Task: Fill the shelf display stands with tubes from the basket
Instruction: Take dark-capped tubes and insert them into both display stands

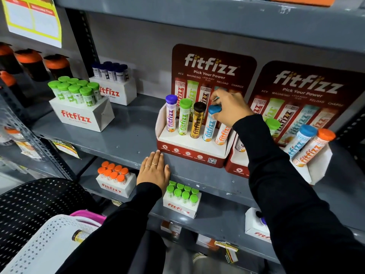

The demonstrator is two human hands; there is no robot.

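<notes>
A red display stand sits on the grey shelf with several upright tubes: purple-capped, green-capped, black-capped, blue-capped and an orange-labelled tube. My right hand grips the blue cap of the blue-capped tube, which stands in its slot. My left hand lies flat, fingers apart, on the shelf's front edge below the stand. A second stand to the right holds blue- and orange-capped tubes. The white basket at lower left holds a dark gold tube.
White boxes of green-capped and dark-capped tubes stand further left on the shelf. The lower shelf carries boxes of orange-capped and green-capped tubes. A black perforated basket sits at left.
</notes>
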